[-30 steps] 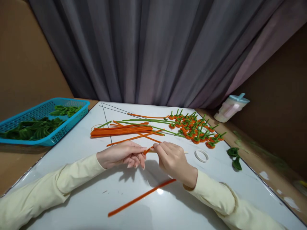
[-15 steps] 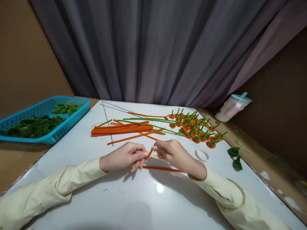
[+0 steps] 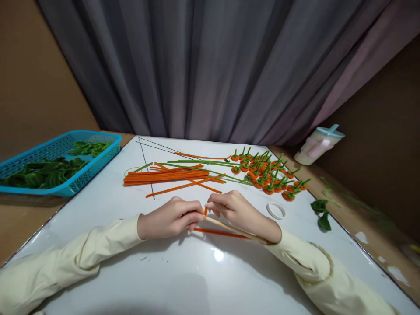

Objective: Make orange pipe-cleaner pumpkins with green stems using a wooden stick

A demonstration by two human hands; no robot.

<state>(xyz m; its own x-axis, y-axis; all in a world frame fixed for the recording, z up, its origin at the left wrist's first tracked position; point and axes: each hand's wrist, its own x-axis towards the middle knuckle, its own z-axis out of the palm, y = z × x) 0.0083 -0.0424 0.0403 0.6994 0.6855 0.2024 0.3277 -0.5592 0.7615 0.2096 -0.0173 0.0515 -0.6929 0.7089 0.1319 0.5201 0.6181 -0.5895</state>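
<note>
My left hand (image 3: 173, 217) is closed in a pinch on the tip of a thin wooden stick (image 3: 234, 228), with a bit of orange pipe cleaner (image 3: 206, 211) bent up at that tip. The fingertips of my right hand (image 3: 234, 209) are closed on the pipe cleaner's upper end. The stick slants down under my right hand towards the wrist. Just below both hands a second orange pipe cleaner (image 3: 219, 233) lies on the table, its left end beside my left fingers. Behind my hands lies a bundle of orange pipe cleaners (image 3: 167, 176).
Small orange pompom-like pieces with green stems (image 3: 262, 173) crowd the table's back right. Nearby are a white ring (image 3: 276, 210) and dark green leaf shapes (image 3: 323, 214). A blue basket (image 3: 74, 189) with green pieces stands left; a lidded cup (image 3: 318, 146) stands right.
My right hand has shifted slightly left, closer to my left hand. The orange pipe cleaner between them now stands more upright, and more of the wooden stick shows.
</note>
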